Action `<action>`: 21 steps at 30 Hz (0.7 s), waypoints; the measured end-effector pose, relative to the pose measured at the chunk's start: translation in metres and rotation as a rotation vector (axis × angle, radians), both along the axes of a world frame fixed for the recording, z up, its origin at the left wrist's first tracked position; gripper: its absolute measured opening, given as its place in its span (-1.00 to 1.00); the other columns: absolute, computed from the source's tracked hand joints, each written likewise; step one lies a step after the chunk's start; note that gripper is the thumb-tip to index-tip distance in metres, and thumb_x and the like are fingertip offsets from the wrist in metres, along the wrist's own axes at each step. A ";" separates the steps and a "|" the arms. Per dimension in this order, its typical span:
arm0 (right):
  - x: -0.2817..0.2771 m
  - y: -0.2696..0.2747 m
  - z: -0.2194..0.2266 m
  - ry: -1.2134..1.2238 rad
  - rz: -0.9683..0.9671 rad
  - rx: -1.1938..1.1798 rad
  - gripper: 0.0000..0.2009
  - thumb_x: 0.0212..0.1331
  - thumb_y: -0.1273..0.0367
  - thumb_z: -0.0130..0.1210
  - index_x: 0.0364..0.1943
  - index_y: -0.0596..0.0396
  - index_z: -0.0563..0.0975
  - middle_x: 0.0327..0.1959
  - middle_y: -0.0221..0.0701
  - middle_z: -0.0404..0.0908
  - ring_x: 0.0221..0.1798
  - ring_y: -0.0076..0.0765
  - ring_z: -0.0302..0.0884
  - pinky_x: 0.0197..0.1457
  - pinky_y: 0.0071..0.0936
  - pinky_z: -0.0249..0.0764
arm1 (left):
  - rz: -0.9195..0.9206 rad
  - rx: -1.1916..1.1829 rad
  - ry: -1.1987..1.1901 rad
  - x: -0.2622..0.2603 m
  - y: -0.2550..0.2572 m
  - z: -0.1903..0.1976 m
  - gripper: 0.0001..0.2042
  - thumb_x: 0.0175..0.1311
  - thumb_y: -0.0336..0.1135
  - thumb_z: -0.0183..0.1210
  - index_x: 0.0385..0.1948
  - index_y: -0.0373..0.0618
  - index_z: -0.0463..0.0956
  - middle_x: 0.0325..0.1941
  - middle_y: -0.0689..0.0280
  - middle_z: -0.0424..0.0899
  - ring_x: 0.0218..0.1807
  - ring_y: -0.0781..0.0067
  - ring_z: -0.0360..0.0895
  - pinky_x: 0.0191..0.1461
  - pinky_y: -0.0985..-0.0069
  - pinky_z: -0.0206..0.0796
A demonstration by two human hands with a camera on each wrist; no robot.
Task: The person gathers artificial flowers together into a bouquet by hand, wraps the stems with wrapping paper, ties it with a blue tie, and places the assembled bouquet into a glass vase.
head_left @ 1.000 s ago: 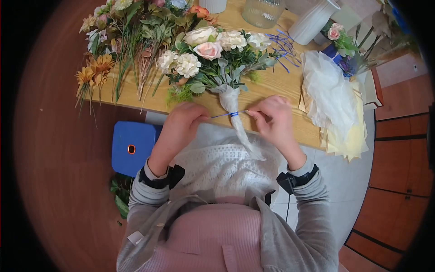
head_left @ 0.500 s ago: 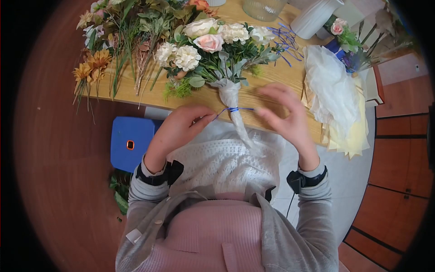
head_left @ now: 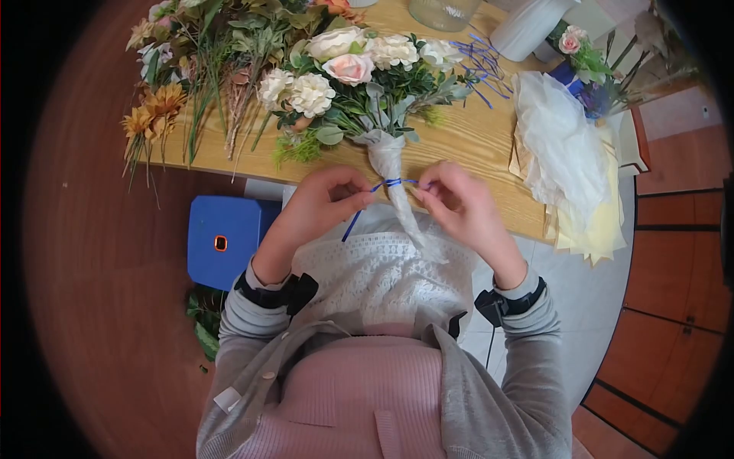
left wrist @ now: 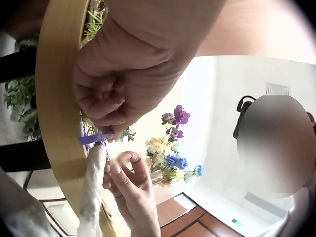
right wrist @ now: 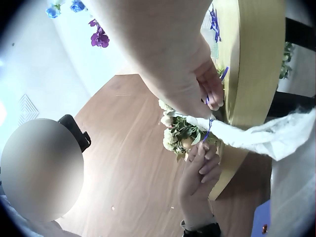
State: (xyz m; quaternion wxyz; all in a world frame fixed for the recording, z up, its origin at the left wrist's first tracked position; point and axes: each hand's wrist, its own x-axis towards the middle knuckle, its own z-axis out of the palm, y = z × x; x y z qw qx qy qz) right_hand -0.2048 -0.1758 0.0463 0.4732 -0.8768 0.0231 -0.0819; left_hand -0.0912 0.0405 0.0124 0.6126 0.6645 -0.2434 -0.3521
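Observation:
A bouquet [head_left: 352, 69] of cream and pink flowers with green leaves lies at the table's near edge. White wrapping [head_left: 386, 159] covers its stems, which reach over the edge toward the lap. Around the wrap goes a blue ribbon [head_left: 393, 182], knotted in the middle. My left hand [head_left: 327, 203] pinches one end between thumb and fingertips, close to the wrap, and a loose tail hangs below it. On the other side, my right hand [head_left: 462, 200] pinches the other end. In the left wrist view the ribbon tail [left wrist: 93, 139] sticks out past the left fingertips.
Loose flowers and stems [head_left: 237, 76] lie on the table [head_left: 459, 145] at left. Spare blue ribbons [head_left: 483, 65], a glass vase [head_left: 443, 14] and a white vase [head_left: 527, 30] are behind. White wrapping sheets [head_left: 558, 145] overhang at right. A blue stool [head_left: 222, 237] stands below left.
The right hand spread away to the right, then came back in and took the ribbon near the wrap. The left hand has moved closer to the knot, leaving a tail hanging down.

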 end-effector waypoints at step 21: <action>0.027 0.007 -0.035 -0.307 -0.063 0.195 -0.87 -0.08 0.53 0.31 -0.39 0.15 0.64 -0.25 -0.38 0.58 -0.27 -0.47 0.53 -0.24 -0.57 0.46 | 0.276 -0.289 -0.201 -0.029 -0.025 -0.026 -0.78 0.24 -0.52 0.17 -0.08 -0.23 0.57 -0.28 0.42 0.56 -0.40 0.75 0.38 -0.40 0.76 0.22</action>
